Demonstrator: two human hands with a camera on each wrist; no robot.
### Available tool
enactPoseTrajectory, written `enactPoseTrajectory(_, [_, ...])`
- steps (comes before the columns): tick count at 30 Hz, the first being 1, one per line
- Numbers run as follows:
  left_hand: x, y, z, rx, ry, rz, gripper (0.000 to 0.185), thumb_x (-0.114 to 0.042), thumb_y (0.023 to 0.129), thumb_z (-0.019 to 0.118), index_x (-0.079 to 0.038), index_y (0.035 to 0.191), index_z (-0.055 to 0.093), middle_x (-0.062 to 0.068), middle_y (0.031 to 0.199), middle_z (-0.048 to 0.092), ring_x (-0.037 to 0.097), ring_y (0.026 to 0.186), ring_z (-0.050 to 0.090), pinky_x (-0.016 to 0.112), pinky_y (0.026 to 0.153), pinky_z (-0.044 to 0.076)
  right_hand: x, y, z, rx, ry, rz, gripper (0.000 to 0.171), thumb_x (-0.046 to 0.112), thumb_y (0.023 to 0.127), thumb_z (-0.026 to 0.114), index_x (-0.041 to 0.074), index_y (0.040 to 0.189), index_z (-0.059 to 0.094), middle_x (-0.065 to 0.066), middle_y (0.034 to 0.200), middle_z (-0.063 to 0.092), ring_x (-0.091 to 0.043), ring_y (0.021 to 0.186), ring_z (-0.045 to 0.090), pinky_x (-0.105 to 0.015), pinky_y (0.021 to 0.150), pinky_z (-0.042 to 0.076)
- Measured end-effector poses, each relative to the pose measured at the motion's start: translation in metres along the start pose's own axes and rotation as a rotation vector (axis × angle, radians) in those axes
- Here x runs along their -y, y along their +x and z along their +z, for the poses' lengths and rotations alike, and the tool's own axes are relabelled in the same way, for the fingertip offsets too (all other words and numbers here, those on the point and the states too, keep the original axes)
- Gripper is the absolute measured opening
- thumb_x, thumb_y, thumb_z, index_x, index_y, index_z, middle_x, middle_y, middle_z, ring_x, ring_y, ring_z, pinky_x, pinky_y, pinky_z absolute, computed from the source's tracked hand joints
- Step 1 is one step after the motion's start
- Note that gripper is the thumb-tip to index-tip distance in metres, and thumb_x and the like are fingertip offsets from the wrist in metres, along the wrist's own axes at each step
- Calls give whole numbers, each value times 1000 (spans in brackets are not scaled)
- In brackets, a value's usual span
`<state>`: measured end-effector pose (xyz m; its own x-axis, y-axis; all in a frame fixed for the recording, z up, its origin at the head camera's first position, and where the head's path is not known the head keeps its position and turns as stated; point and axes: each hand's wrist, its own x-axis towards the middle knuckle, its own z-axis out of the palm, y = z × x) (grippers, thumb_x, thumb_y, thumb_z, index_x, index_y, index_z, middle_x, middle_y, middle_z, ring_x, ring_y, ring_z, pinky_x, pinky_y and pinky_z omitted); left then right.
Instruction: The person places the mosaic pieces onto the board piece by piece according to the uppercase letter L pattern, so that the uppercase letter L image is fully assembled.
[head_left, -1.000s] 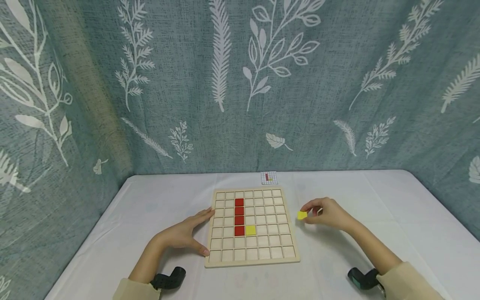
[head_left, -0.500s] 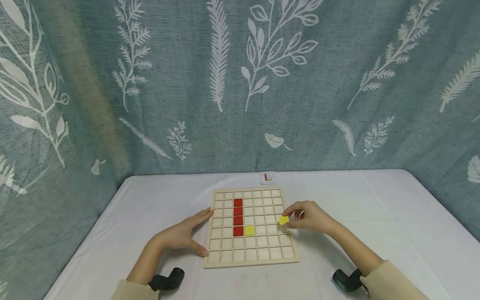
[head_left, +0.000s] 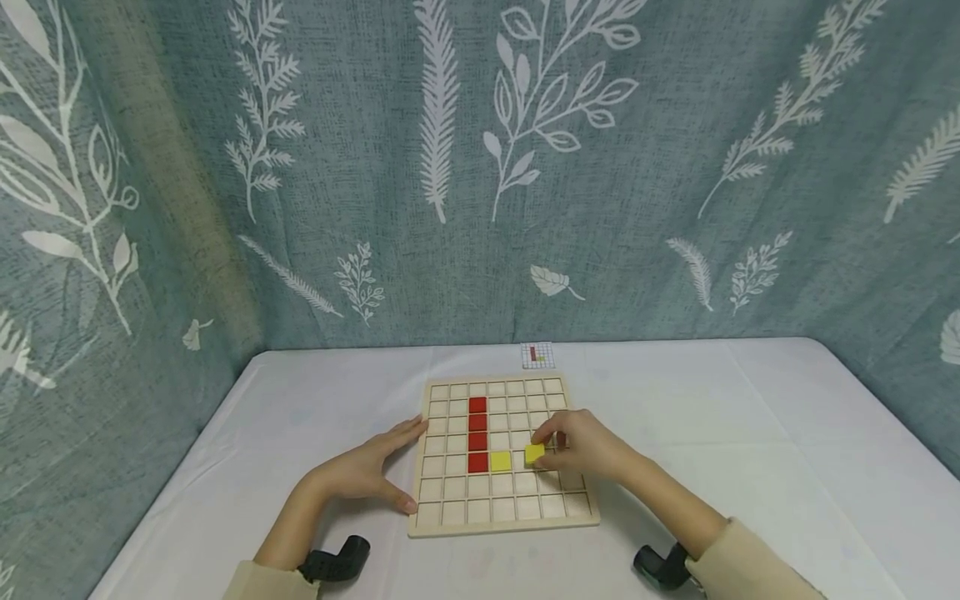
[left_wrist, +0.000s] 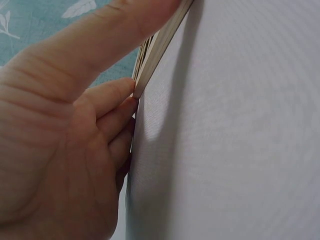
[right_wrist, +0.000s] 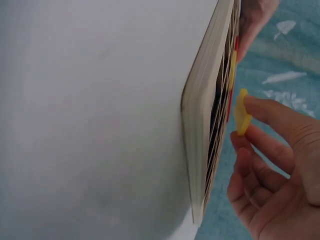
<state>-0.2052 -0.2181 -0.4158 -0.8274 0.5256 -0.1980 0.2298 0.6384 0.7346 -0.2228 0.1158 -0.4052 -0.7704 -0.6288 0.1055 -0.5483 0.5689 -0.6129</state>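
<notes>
A wooden grid board (head_left: 504, 528) lies flat on the table. Several red square tiles (head_left: 477, 422) form a column in its cells, and one yellow tile (head_left: 500, 462) sits just right of the lowest red one. My right hand (head_left: 588, 446) pinches a second yellow tile (head_left: 534, 453) between thumb and fingers. In the right wrist view that held tile (right_wrist: 242, 112) is apart from the board surface, tilted on edge. Along the board's left side my left hand (head_left: 367, 467) rests with thumb and fingers spread, touching the edge; the left wrist view shows its fingertips (left_wrist: 129, 90) against the board's side.
Behind the board, a small printed card (head_left: 537, 356) with a grid and red and yellow marks lies on the white-covered table (head_left: 720, 417). A patterned green-blue curtain (head_left: 480, 275) hangs along the table's back. Black devices (head_left: 337, 560) are strapped to both wrists.
My right hand has carried the pinched yellow tile leftward, from beside the board to above its right-middle cells. My left hand has stayed at the board's left edge.
</notes>
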Motion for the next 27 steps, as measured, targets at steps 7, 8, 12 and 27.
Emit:
enactPoseTrajectory(7, [0,0,-1,-4,7,2,111,-31,59,86,-7,147,23,18,153,12,43,139,5,65,105,10,9,5,6,-6,-73,48,22,21,76,76,8,93,72,1,89,68,-3,61,47,-19,55,43])
enactPoseTrajectory(8, [0,0,-1,-4,6,3,111,-31,59,86,-7,147,23,18,153,11,43,138,5,65,105,9,9,5,6,-4,-85,55,21,20,75,76,8,93,72,1,89,68,-3,61,47,-19,55,42])
enactPoseTrajectory(12, [0,0,0,-6,5,2,111,-31,59,86,-7,147,23,18,153,12,43,138,6,65,105,9,12,6,9,3,-129,69,20,20,75,76,10,92,72,3,88,67,-4,59,46,-19,53,40])
enactPoseTrajectory(27, [1,0,1,-4,11,7,110,-31,59,85,-6,147,23,19,153,11,44,138,6,65,105,10,19,10,15,-5,-197,80,17,19,75,76,14,90,70,7,82,59,-7,65,44,-23,57,39])
